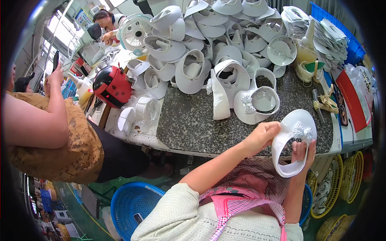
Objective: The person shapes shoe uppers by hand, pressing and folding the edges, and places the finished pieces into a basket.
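Observation:
In front of me, above the table's near edge, I hold a white shoe upper [301, 119] with a glittery silver bow on its toe part. My left hand [263, 136] is closed on its left edge, thumb and fingers pinching it. My right hand [304, 154] is closed around the right side, with fingertips showing through the opening. Beyond my hands, another white upper with a silver bow [244, 115] lies on the speckled dark stone slab [189, 124]. A taller white upper [222, 94] stands beside it.
A large heap of white uppers [215, 30] covers the far table. Right of it are a glue bottle [302, 54], a metal tool [318, 106] and a red folder [350, 96]. A red-and-black device [112, 87] and fan [136, 34] stand left. Someone [56, 132] stands close by; baskets [132, 201] surround me.

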`<state>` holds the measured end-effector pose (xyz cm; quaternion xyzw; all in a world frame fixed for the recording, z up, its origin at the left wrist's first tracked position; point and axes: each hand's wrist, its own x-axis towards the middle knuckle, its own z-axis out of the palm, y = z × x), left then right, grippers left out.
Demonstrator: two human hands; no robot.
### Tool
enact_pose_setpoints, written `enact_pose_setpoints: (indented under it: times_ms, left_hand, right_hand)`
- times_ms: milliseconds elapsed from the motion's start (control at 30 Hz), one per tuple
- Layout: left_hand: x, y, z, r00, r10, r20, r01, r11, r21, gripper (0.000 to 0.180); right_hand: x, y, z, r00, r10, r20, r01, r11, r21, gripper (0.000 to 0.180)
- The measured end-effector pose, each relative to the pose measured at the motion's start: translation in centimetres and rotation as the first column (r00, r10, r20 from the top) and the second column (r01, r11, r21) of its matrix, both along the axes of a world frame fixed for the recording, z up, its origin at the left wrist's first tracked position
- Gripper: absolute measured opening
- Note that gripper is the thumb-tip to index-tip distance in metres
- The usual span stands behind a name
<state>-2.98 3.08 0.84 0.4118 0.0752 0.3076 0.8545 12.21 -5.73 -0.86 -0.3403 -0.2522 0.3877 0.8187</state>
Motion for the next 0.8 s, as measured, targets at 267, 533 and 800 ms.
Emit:
enact_pose_setpoints:
  times_ms: [267, 533, 800]
  left_hand:
    - [1.2, -1.0, 0.9, 0.989, 0.129, -0.067, -0.137, 0.981, -0.141, 0.024]
    - [1.5, -1.9, 0.3, 0.974, 0.156, -0.161, -0.167, 0.985, -0.053, 0.030]
    - [1.8, -2.3, -0.9, 0.997, 0.065, -0.027, -0.071, 0.947, -0.314, 0.027]
  right_hand:
    - [0.0, 0.1, -1.3, 0.994, 0.096, -0.048, -0.093, 0.994, 0.049, 0.025]
    - [0.6, 0.0, -0.3, 0.994, 0.087, -0.067, -0.082, 0.994, 0.073, 0.022]
    - [1.6, -0.2, -0.1, 0.913, 0.261, -0.313, -0.242, 0.965, 0.100, 0.027]
